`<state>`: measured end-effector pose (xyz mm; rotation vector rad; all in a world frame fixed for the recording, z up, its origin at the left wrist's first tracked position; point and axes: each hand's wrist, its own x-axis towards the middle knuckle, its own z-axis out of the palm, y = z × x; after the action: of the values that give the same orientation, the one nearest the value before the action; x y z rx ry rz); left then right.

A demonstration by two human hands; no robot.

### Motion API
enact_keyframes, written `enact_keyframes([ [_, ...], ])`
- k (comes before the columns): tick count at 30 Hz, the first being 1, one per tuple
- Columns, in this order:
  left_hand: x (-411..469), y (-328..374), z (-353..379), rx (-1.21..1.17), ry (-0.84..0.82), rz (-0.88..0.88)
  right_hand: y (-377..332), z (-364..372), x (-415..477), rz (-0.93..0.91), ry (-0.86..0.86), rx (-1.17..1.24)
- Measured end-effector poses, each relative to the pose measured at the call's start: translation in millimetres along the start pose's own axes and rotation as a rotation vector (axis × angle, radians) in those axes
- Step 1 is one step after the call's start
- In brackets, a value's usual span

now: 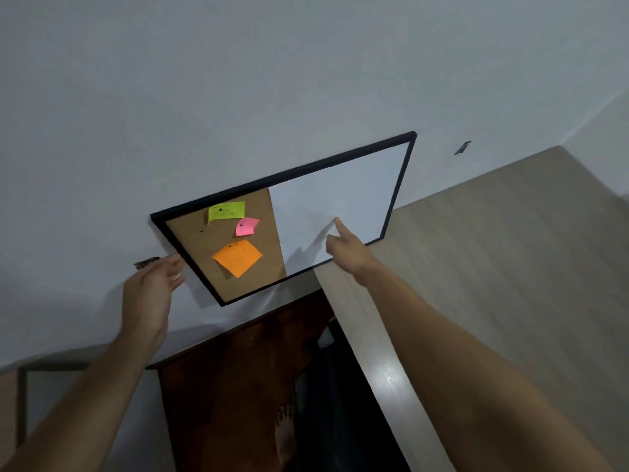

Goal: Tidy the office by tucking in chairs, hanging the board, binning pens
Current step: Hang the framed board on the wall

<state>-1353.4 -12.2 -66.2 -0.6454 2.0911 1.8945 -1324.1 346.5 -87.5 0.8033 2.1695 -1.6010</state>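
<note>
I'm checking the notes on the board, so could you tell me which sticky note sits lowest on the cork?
The orange note: the largest, turned like a diamond, below both the green note and the small pink note.

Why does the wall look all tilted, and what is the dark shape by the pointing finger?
In the head view, the wide-angle camera is tipped, so the wall and board slant. The dark shape on the white half is the shadow of the right hand. The left hand also casts a soft shadow on the wall. The room looks dim, and a bright glare spot sits on the desk.
</note>
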Motion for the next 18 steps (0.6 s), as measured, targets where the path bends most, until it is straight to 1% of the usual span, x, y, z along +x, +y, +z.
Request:
enact_keyframes([
  [2,-4.5,5.6,11.0,0.069,-0.033,0.026,3.3,8.3,-2.0,0.007,-0.021,0.019],
  [5,-14.2,8.3,31.5,0.090,-0.091,0.032,9.7,10.0,1.7,0.020,-0.030,0.074],
  [9,-17.5,3.8,57.0,0.099,-0.131,0.055,11.7,-4.8,9.5,0.042,0.030,0.102],
  [12,-17.0,4.0,78.3,0.158,-0.161,0.077,16.4,-20.7,17.2,0.041,0.071,0.124],
  [15,-21.9,7.2,100.9,0.221,-0.224,0.094,27.8,-30.7,25.5,0.068,0.119,0.127],
  [18,-23.4,6.8,121.8,0.219,-0.304,0.090,38.0,-29.4,27.0,0.081,0.104,0.114],
])
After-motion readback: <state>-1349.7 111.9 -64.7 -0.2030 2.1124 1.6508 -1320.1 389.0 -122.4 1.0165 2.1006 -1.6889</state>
